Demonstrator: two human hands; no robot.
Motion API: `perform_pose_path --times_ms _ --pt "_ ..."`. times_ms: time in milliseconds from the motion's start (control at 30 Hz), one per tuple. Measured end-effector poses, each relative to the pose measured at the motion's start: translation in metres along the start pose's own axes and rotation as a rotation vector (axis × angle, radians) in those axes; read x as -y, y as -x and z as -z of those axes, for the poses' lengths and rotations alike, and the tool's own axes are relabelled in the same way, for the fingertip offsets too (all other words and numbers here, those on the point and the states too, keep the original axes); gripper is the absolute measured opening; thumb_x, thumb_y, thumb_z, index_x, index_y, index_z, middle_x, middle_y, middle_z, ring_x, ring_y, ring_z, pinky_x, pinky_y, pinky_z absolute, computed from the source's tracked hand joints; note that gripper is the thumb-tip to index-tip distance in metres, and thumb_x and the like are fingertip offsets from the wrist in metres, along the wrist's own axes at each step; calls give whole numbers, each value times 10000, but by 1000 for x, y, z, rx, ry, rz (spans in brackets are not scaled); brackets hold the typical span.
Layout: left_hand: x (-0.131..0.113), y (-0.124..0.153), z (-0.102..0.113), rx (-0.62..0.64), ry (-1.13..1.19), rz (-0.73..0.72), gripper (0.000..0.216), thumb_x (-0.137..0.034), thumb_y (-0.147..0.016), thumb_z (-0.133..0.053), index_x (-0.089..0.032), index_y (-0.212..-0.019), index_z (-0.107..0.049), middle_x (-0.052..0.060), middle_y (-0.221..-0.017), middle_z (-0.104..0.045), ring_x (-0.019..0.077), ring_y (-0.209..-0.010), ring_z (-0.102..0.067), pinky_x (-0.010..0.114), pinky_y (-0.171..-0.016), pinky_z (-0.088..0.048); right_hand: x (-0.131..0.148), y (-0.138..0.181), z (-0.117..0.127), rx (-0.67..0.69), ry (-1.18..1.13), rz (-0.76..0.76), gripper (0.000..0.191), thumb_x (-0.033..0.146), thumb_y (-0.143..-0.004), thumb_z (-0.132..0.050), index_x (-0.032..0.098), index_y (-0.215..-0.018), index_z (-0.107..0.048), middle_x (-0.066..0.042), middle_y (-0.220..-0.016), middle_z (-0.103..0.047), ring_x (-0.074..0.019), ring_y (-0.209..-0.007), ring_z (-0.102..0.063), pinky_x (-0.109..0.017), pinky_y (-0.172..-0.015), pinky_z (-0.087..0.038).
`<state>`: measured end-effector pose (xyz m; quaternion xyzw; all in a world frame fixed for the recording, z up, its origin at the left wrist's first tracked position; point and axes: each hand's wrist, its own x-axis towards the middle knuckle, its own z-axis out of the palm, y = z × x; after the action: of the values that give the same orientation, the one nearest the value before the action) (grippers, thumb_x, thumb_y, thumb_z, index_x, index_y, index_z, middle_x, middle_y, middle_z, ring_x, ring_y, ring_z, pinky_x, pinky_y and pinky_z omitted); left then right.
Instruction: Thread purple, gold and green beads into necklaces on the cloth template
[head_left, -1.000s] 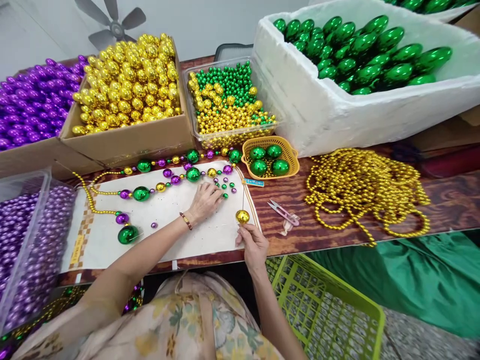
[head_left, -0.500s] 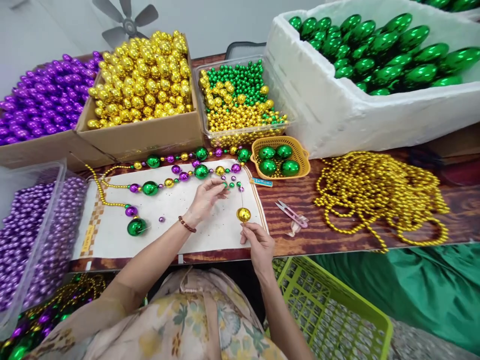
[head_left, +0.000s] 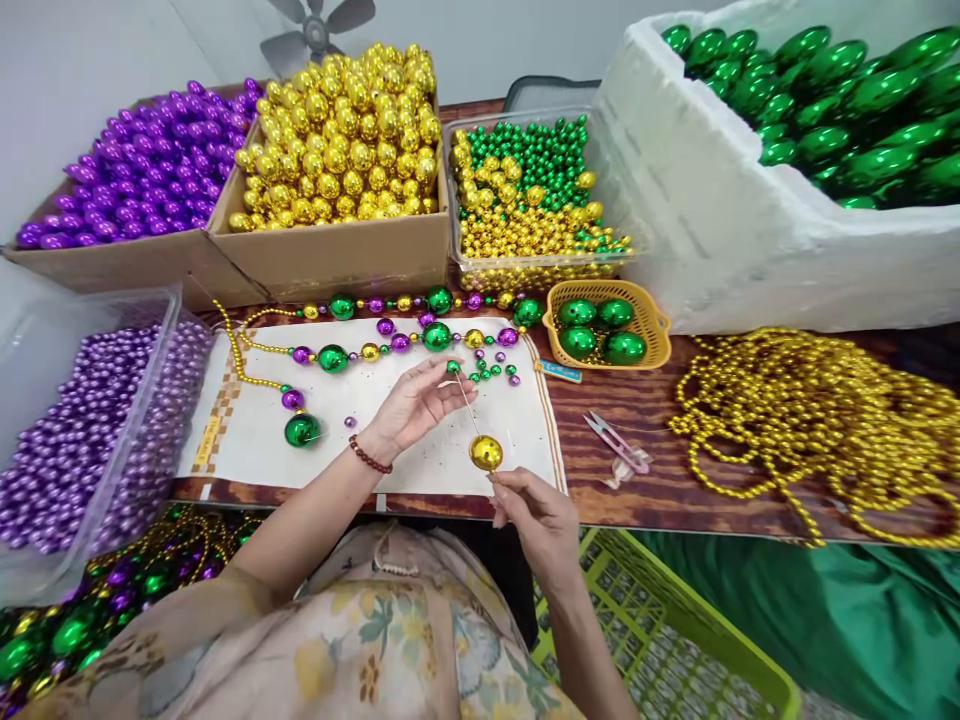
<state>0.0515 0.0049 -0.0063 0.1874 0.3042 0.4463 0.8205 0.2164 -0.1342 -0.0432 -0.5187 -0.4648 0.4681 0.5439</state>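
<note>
My left hand (head_left: 414, 405) hovers over the white mat (head_left: 375, 420), its fingertips pinched on a small green bead (head_left: 452, 367) at the top of a thin needle. My right hand (head_left: 536, 510) is closed on the needle's lower end, just under a gold ball (head_left: 486, 453) threaded on it. A partly strung strand of green, gold and purple balls (head_left: 390, 345) lies across the mat's far side, ending in a green ball (head_left: 302, 430) at the left. Several small loose green and purple beads (head_left: 495, 368) are scattered near my left fingertips.
Boxes of purple (head_left: 142, 175) and gold balls (head_left: 345, 130), a tub of small green and gold beads (head_left: 532, 200), a yellow basket of green balls (head_left: 604, 330), a foam box of green ornaments (head_left: 750, 220), a gold chain pile (head_left: 810, 420), snips (head_left: 619, 445), a purple bead tub (head_left: 82, 430), a green crate (head_left: 675, 640).
My left hand lifted from the loose beads on the mat with a small green bead and brought it to the needle tip. The needle has tilted; the view shifted left.
</note>
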Motion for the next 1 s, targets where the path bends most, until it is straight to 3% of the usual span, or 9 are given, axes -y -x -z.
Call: perform_pose_path --times_ms 367,600,800,1000 --pt "-2 5 3 54 -132 -30 203 -232 -813 -763 -180 -1008 -741 39 -909 -725 164 -845 -707 418 -973 -541 -11 2 -4 -28 -16 -121 158 319 -877 -657 183 -853 -733 22 -589 -602 -103 -446 -566 -224 -471 -452" --pt "27 16 -3 4 -215 -28 219 -298 -772 -805 -172 -942 -750 67 -1001 -718 193 -938 -705 323 -856 -536 -18 -15 -30 -100 -127 -191 245 421 -845 -702 186 -914 -717 7 -660 -632 -122 -532 -595 -245 -517 -509" --pt "38 20 0 -33 -128 -4 285 -310 -745 -826 -172 -978 -737 63 -977 -719 197 -916 -706 365 -879 -552 -26 -10 -27 -56 -234 -346 332 466 -762 -785 185 -922 -714 -15 -708 -684 -139 -560 -627 -249 -511 -515" --pt "43 22 3 -39 -248 -49 288 -337 -734 -835 -172 -952 -747 54 -925 -715 169 -872 -691 269 -779 -506 -38 -12 -34 -139 -287 -346 324 468 -754 -790 182 -822 -656 -1 -694 -664 -136 -553 -620 -237 -493 -485"
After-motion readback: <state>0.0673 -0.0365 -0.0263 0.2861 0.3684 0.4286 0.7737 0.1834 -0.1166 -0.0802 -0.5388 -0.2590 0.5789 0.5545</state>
